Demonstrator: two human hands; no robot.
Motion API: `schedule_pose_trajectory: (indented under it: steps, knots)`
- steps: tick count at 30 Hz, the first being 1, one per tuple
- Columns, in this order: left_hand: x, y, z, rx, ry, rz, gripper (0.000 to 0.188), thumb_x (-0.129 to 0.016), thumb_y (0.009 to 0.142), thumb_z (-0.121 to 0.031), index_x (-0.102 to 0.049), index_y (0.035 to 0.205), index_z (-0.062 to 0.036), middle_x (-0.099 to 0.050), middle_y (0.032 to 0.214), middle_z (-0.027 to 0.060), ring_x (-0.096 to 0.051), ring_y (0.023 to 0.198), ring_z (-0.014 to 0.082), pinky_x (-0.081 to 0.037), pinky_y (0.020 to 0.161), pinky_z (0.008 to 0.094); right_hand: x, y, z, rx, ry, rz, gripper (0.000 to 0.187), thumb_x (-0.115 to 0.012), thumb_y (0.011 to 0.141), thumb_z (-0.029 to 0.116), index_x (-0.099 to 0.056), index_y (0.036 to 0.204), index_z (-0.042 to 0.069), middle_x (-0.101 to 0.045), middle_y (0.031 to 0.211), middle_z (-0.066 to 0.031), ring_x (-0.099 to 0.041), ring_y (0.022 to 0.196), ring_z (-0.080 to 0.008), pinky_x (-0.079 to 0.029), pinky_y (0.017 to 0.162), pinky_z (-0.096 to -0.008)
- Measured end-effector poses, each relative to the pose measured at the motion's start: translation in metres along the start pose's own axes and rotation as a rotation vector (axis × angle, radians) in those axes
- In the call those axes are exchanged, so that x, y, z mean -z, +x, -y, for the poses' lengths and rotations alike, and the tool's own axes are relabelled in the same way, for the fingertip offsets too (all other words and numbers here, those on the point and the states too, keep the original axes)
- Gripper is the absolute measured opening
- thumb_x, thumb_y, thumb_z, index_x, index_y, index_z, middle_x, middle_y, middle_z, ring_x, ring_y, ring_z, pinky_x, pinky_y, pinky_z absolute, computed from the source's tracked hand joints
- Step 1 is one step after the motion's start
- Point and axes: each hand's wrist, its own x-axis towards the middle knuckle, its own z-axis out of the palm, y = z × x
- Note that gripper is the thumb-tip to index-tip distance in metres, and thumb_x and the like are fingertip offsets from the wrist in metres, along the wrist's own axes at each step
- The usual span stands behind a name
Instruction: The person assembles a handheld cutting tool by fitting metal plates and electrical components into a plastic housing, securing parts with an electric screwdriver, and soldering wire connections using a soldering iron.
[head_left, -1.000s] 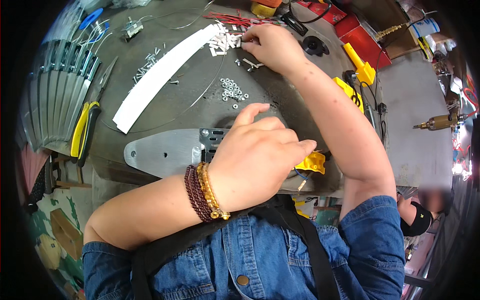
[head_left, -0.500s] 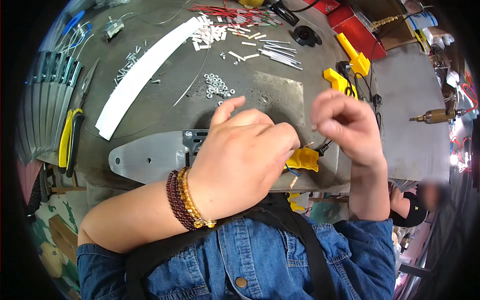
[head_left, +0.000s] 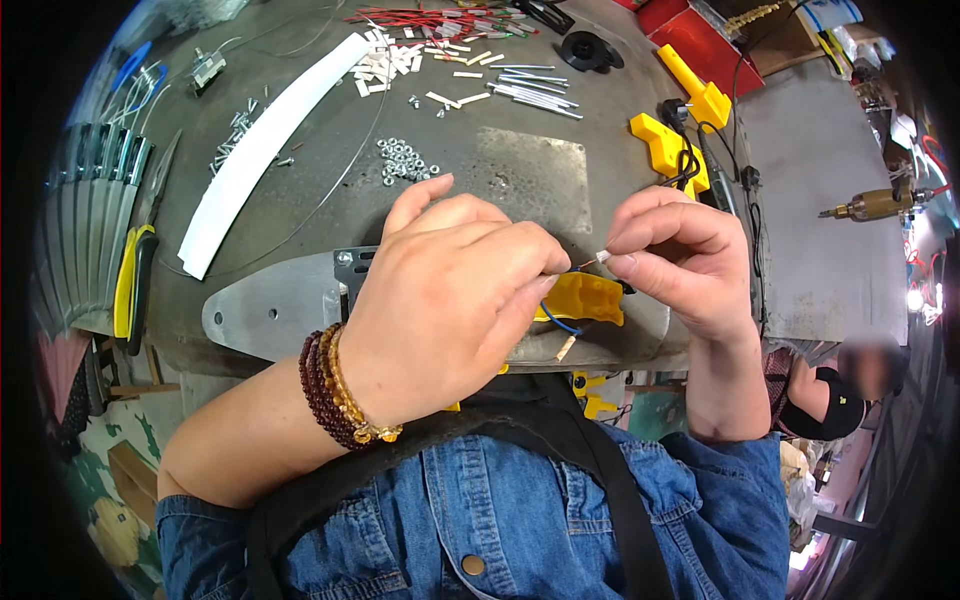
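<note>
My left hand [head_left: 465, 295], closed in a pinch, grips a thin wire whose bare copper end [head_left: 588, 265] sticks out past the fingertips toward the right. Facing it, my right hand [head_left: 685, 260] pinches a small white sleeve [head_left: 602, 256] between thumb and forefinger. The copper end is very close to the sleeve; whether it enters I cannot tell. Below the fingers a blue wire [head_left: 560, 325] curves down to a pale sleeve [head_left: 566, 347] at its tip. Behind it lies a yellow plastic housing [head_left: 588, 300]. Partly under my left hand is a grey metal blade-shaped plate [head_left: 270, 305] with a slotted bracket [head_left: 352, 260].
Beyond my hands lie hex nuts [head_left: 400, 162], metal rods [head_left: 530, 90], white sleeves [head_left: 390, 62] and red wires [head_left: 440, 20]. A white curved strip [head_left: 270, 160] and yellow-handled pliers [head_left: 135, 280] are at left. Yellow housings [head_left: 665, 145] with black cords stand at right, before a person [head_left: 820, 400].
My right hand has come left and down to my left fingertips, now with a white sleeve in its pinch. The whole scene has shifted slightly left in view.
</note>
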Motion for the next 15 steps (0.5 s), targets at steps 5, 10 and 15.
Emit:
schedule_pose_trajectory:
  steps: [5, 10, 15]
  knots:
    - [0.001, -0.001, 0.001, -0.007, 0.012, 0.006, 0.011, -0.069, 0.081, -0.008, -0.068, 0.092, -0.0098, -0.068, 0.086, 0.0027, -0.064, 0.088, 0.0218, -0.036, 0.103, 0.0484, -0.01, 0.007, -0.002, 0.083, -0.153, 0.085, 0.012, -0.074, 0.079, 0.002, -0.071, 0.091, 0.0, -0.067, 0.092, -0.0086, -0.064, 0.085, -0.0159, -0.05, 0.076, -0.0279]
    - [0.0, 0.0, 0.0, 0.038, -0.076, 0.001, 0.022, -0.071, 0.08, -0.007, -0.063, 0.099, -0.009, -0.068, 0.087, 0.002, -0.065, 0.09, 0.0215, -0.032, 0.106, 0.0502, -0.014, 0.008, -0.001, 0.044, -0.154, 0.085, 0.012, -0.073, 0.079, 0.004, -0.07, 0.091, 0.002, -0.068, 0.086, -0.0064, -0.065, 0.082, -0.0162, -0.05, 0.074, -0.0281]
    - [0.0, 0.001, 0.0, 0.031, 0.019, 0.064, 0.048, -0.075, 0.074, -0.008, -0.053, 0.116, -0.0095, -0.068, 0.084, 0.0003, -0.065, 0.095, 0.0225, -0.023, 0.111, 0.0553, -0.018, 0.015, -0.001, 0.053, -0.268, 0.194, 0.016, -0.074, 0.076, 0.007, -0.069, 0.091, 0.003, -0.069, 0.087, -0.0071, -0.066, 0.082, -0.018, -0.052, 0.075, -0.0303]
